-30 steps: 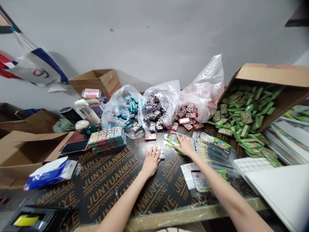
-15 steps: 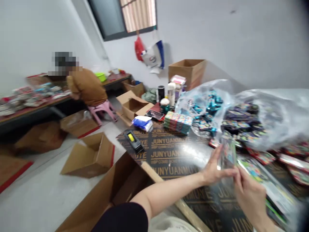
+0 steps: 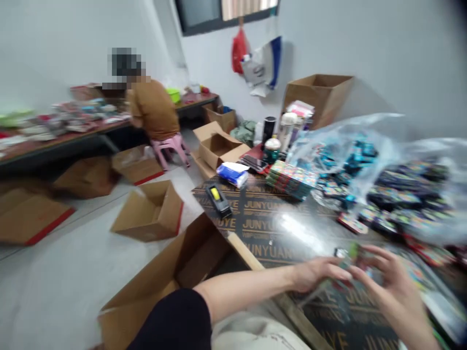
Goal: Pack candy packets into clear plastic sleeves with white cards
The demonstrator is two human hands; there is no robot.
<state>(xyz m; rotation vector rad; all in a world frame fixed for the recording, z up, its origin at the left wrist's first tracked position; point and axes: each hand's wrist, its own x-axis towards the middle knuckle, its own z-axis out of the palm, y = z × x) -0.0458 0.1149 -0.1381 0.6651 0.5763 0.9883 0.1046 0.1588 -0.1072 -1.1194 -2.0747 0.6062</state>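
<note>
- Blur hides the small packet [image 3: 350, 257] between the left hand [image 3: 317, 274] and the right hand [image 3: 396, 291]; fingers of both curl close, but I cannot tell if they clamp it.
- It shows at four o'clock, over the black board [image 3: 277, 228].
- Two plastic bags [image 3: 339, 155] of packets lie at two o'clock, the second cut off by the edge.
- One co-worker [image 3: 151, 109] sits at ten o'clock.

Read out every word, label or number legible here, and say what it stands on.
"JUNYUAN": gold, repeated across the black plywood board.
Smaller line beneath it: too blurred to read.
Small packet between the hands: too blurred to read.
Packets in the plastic bag: too small to read.
</note>
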